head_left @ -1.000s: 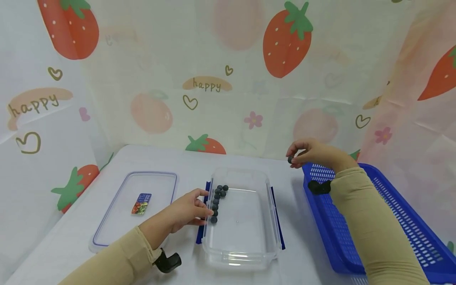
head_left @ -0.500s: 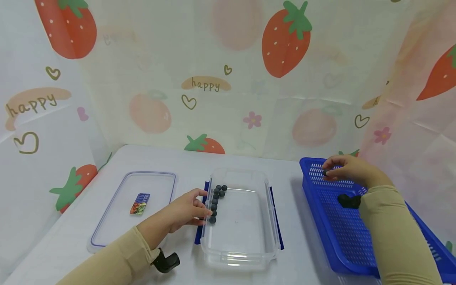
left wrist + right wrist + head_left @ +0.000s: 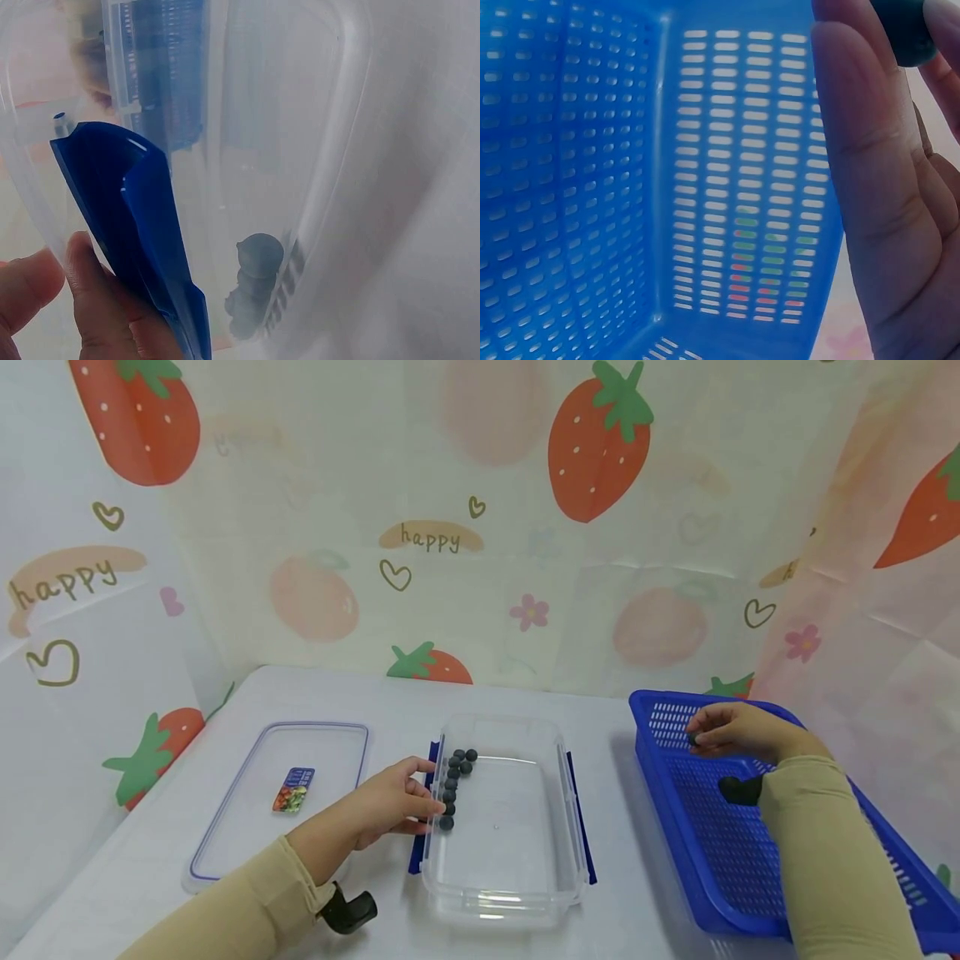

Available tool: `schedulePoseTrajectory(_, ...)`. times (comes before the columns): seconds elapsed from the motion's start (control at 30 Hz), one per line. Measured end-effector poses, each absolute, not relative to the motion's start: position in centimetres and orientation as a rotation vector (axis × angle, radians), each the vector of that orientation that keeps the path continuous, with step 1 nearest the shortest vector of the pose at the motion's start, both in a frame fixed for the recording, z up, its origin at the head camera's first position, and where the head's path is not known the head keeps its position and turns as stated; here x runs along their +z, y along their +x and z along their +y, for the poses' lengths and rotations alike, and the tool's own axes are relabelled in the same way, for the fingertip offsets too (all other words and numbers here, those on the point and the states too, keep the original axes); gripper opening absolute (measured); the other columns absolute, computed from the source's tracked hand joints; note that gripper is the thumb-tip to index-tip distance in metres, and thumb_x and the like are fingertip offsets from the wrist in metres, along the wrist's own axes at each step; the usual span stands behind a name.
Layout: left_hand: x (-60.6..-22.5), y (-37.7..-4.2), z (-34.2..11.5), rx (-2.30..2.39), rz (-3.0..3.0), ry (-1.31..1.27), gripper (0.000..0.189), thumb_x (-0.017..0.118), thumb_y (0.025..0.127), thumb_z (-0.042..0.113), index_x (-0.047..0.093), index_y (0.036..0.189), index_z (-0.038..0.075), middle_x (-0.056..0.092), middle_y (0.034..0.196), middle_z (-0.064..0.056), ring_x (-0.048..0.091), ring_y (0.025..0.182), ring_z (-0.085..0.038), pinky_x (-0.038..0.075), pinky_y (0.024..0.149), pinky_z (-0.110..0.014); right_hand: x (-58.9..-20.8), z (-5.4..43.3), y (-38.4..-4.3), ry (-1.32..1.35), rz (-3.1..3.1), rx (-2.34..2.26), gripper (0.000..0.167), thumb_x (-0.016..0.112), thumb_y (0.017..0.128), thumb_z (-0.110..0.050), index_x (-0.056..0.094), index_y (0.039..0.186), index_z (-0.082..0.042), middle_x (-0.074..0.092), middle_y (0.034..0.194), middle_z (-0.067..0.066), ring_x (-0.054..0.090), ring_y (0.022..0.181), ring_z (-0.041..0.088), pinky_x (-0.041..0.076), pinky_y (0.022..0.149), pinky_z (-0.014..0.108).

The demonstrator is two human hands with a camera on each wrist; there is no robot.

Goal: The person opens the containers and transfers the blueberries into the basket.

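My left hand [image 3: 397,806] pinches the left wall of a clear plastic box [image 3: 498,897], thumb over the rim and fingers outside by a blue side clip [image 3: 142,217]. Along that wall inside the box lie several small dark balls [image 3: 450,797], mostly in a line; in the left wrist view they show blurred through the plastic. Over the far part of a blue perforated basket [image 3: 667,852], my right hand [image 3: 738,731] pinches one small dark ball [image 3: 907,34] between thumb and fingers. Most of that ball is hidden by the fingers in the head view.
Left of the box lies a clear lid [image 3: 225,827] with a blue-violet rim and a colourful label [image 3: 293,789]. A second blue clip [image 3: 581,818] hangs along the box's right side. A strawberry-print sheet [image 3: 465,602] closes off the back of the white table [image 3: 607,910].
My right hand has moved right and a little downward, from beside the basket's far left corner to over its inside, still pinching the ball. My left hand and the box stay put.
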State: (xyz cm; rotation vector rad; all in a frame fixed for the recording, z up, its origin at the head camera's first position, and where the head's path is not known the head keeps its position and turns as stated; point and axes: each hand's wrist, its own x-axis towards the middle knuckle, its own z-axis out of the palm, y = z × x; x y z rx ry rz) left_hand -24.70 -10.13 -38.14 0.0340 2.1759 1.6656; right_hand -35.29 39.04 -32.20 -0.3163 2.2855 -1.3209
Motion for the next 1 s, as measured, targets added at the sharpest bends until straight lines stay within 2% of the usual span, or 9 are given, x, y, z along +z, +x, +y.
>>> schedulePoseTrajectory(0.3, -38.3, -24.8, -10.2, 1.673, 2.184, 0.016, 0.059, 0.067, 0.082, 0.009, 0.037, 0.133, 0.012, 0.06, 0.087, -0.011, 0.062, 0.077, -0.019, 0.055, 0.069, -0.032, -32.3, 39.1, -35.3, -0.29, 2.328, -1.289, 0.032, 0.059, 0.088, -0.007, 0.048, 0.111, 0.012, 0.058, 0.102, 0.016, 0.061, 0.096, 0.03, 0.05, 0.085, 0.042)
schedulePoseTrajectory(0.53, -38.5, -24.8, -10.2, 1.681, 2.178, 0.021, 0.061, 0.069, 0.081, 0.012, 0.038, 0.133, 0.013, 0.06, 0.087, -0.011, 0.062, 0.077, -0.019, 0.055, 0.069, -0.032, -32.3, 39.0, -35.1, -0.249, 2.354, -1.296, 0.034, 0.059, 0.088, -0.009, 0.049, 0.114, 0.009, 0.054, 0.109, 0.023, 0.06, 0.1, 0.032, 0.049, 0.086, 0.041)
schedulePoseTrajectory(0.67, -38.5, -24.8, -10.2, 1.685, 2.172, 0.034, 0.062, 0.07, 0.08, 0.013, 0.037, 0.133, 0.012, 0.059, 0.087, -0.011, 0.062, 0.078, -0.019, 0.055, 0.069, -0.032, -31.8, 38.8, -35.2, -0.3, 2.332, -1.342, 0.026, 0.058, 0.089, -0.006, 0.052, 0.11, 0.007, 0.058, 0.102, 0.015, 0.063, 0.095, 0.024, 0.051, 0.083, 0.036)
schedulePoseTrajectory(0.83, -38.5, -24.9, -10.3, 1.682, 2.17, 0.047, 0.063, 0.07, 0.08, 0.014, 0.037, 0.133, 0.012, 0.059, 0.088, -0.011, 0.062, 0.078, -0.019, 0.055, 0.069, -0.032, -30.6, 37.5, -35.5, -0.428, 2.362, -1.325, 0.03, 0.057, 0.09, -0.007, 0.048, 0.111, 0.012, 0.059, 0.098, 0.007, 0.063, 0.092, 0.019, 0.052, 0.082, 0.033)
schedulePoseTrajectory(1.0, -38.5, -24.9, -10.2, 1.679, 2.179, 0.045, 0.063, 0.07, 0.08, 0.014, 0.037, 0.133, 0.012, 0.059, 0.088, -0.011, 0.062, 0.078, -0.019, 0.055, 0.069, -0.032, -29.2, 34.9, -36.0, -0.493, 2.396, -1.331, 0.038, 0.058, 0.089, -0.007, 0.044, 0.115, 0.016, 0.057, 0.105, 0.02, 0.063, 0.094, 0.022, 0.052, 0.081, 0.033)
